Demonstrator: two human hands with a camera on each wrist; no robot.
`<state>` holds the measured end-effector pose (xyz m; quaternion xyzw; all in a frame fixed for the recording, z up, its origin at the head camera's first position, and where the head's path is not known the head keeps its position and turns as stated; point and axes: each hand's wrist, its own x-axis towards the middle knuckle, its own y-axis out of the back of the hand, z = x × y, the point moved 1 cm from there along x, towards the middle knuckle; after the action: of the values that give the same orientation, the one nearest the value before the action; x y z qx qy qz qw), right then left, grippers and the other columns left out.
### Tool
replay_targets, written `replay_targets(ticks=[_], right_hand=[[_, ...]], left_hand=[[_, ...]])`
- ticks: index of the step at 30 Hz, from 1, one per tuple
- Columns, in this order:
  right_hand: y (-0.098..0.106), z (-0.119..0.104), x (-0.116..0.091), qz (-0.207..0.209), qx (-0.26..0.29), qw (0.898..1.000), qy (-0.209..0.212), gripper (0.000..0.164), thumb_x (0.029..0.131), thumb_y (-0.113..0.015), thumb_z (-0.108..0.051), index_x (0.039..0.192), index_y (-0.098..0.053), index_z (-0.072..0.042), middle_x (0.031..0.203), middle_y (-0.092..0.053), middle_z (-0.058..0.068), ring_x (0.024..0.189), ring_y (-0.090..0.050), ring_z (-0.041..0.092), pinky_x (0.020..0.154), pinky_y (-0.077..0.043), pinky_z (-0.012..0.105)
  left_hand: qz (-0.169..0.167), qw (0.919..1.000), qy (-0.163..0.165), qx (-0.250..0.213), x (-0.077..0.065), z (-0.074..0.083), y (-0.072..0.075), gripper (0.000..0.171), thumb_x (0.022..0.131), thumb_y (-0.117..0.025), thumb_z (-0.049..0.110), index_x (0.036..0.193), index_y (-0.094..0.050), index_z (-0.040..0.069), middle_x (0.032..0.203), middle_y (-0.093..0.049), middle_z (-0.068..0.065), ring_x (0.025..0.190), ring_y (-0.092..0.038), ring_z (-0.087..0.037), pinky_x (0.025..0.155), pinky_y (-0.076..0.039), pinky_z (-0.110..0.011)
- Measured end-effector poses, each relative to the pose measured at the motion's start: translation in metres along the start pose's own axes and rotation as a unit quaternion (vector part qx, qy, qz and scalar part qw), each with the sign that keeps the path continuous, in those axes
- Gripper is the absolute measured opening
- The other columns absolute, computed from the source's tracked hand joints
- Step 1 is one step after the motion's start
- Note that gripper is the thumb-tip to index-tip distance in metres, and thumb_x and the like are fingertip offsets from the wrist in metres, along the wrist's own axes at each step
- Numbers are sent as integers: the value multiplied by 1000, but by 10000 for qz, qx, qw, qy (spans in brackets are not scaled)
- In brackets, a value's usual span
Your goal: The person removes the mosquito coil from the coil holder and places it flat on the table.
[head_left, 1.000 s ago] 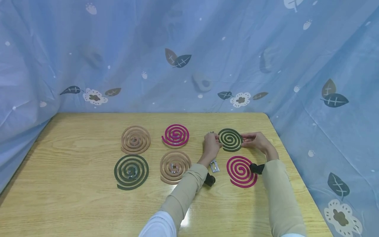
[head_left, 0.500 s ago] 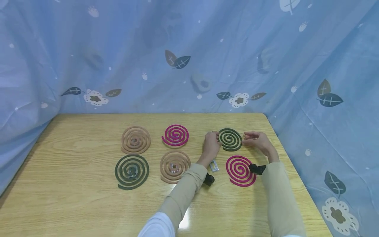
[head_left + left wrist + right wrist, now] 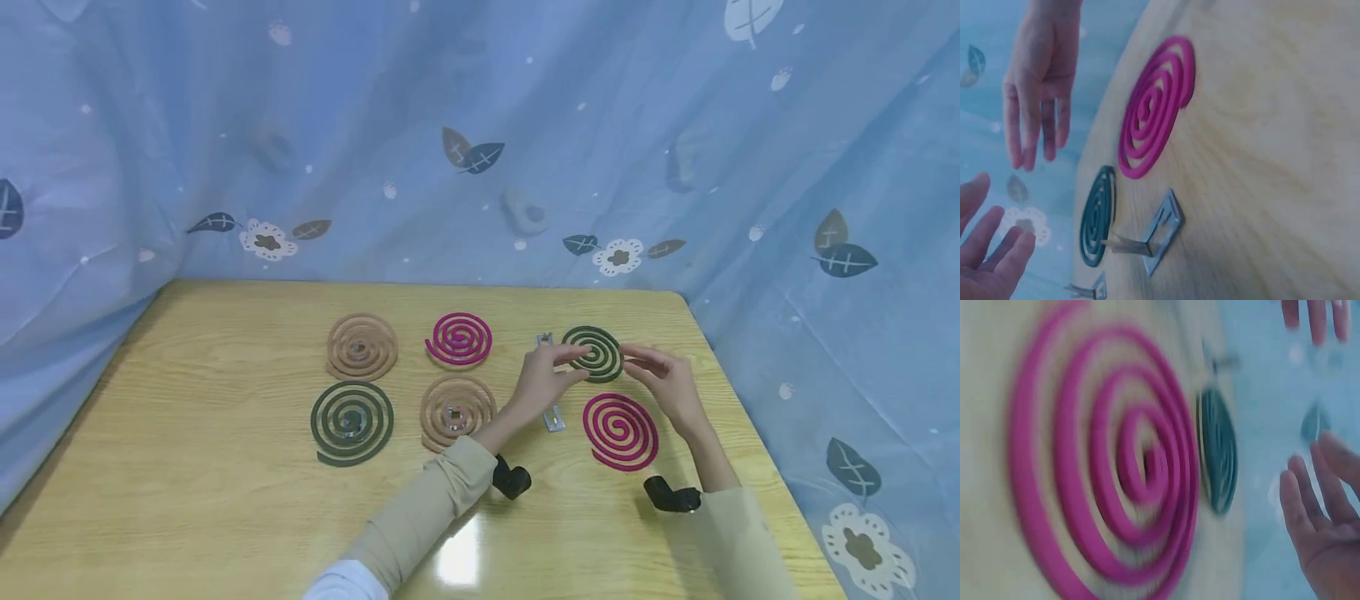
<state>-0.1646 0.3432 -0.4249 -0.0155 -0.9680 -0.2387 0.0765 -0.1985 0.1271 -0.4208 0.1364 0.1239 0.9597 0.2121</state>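
Observation:
Both of my hands are raised over the right part of the table, fingers loosely extended and holding nothing. The left hand point(image 3: 542, 383) overlaps a dark green mosquito coil point(image 3: 602, 357) in the head view, covering some of its left side. The right hand point(image 3: 670, 385) is by that coil's right edge. Both wrist views show the hands apart from the coil, which lies on the table. A magenta mosquito coil point(image 3: 620, 431) lies nearer to me. Two small metal coil stands point(image 3: 1163, 231) with upturned prongs are left of these coils, one partly behind the left hand in the head view.
Further left on the wooden table point(image 3: 225, 500) lie two tan coils point(image 3: 362, 347), another magenta coil point(image 3: 459, 338) and another green coil point(image 3: 352, 423). Metal stands show at the centres of some. A blue patterned curtain point(image 3: 375, 167) surrounds the back and sides.
My left hand has let go of the green coil's left edge. Both hands have lifted and drawn back slightly toward me; the coil stays put. The head view has shifted slightly.

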Motion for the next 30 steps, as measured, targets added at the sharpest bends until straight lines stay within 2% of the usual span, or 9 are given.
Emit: replay_targets(ticks=[6,11,14,18,21,25,30], right_hand=[[-29,-22,-25,-128,483,9982,329,34,94,-61,-7,125,-57,8,121,-65,-2,107,-60,4,89,-49,13],[-51,-29,-47,-268,735,9966,273,33,92,-62,-4,123,-59,7,112,-69,-6,101,-63,4,80,-53,14],[-65,-30,-53,-394,881,9946,379,32,91,-62,-1,122,-60,7,112,-69,-4,101,-63,5,82,-53,15],[-83,-30,-57,-649,1084,9900,624,32,89,-63,3,120,-60,10,117,-67,11,105,-63,8,85,-53,18],[-93,-31,-60,-909,1318,9848,670,32,90,-62,4,121,-59,11,122,-63,17,108,-62,11,90,-52,20],[-103,-32,-62,-1187,1701,9765,577,32,91,-60,4,122,-57,11,125,-62,13,109,-61,12,94,-50,21],[-115,-31,-55,-1376,1884,9715,426,35,89,-61,5,124,-56,12,127,-60,17,110,-61,12,93,-51,22]], left_hand=[[-102,9987,54,-498,-31,5,22,34,88,-69,10,122,-65,5,123,-65,-6,115,-59,-19,98,-50,-33],[-75,9964,110,-834,-54,4,35,35,86,-70,5,121,-65,1,122,-65,-9,115,-60,-23,99,-49,-37],[17,9954,227,-931,-66,1,44,35,85,-70,2,119,-65,0,121,-65,-11,115,-60,-24,97,-50,-36],[72,9960,255,-848,-79,-7,57,34,86,-70,3,119,-65,-1,121,-65,-13,114,-59,-29,96,-51,-38],[123,9966,191,-788,-87,-12,69,34,85,-69,0,119,-65,-3,120,-65,-16,112,-60,-34,95,-51,-38],[301,9961,218,-801,-101,-22,89,34,83,-70,-5,116,-65,-6,117,-65,-19,105,-61,-40,91,-54,-35],[606,9946,394,-740,-118,-31,114,37,80,-70,-8,117,-65,-5,117,-64,-21,104,-61,-39,90,-54,-35]])
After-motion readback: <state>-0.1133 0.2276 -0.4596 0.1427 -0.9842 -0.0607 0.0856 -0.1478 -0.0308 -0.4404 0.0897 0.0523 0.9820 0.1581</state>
